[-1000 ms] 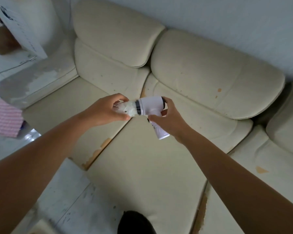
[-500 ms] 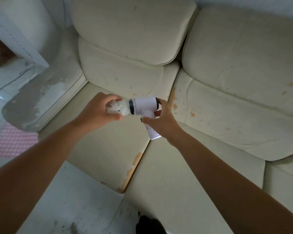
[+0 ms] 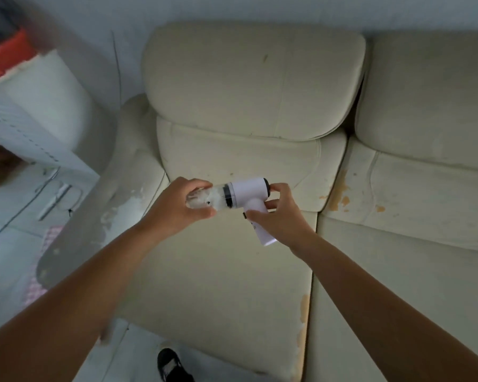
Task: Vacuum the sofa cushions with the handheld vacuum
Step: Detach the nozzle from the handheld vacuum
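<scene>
handheld vacuum (image 3: pixel 247 193) held in the air above the seat cushion (image 3: pixel 218 271) | left hand (image 3: pixel 177 208) closed round clear dust cup (image 3: pixel 204 198) | right hand (image 3: pixel 279 213) gripping handle | risk: a twist could free the cup, spilling lint onto sofa

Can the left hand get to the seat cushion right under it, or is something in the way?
Probably not right away. The left hand is wrapped around the clear front end of the handheld vacuum, which it holds above the seat cushion. Nothing lies between them, though.
</scene>
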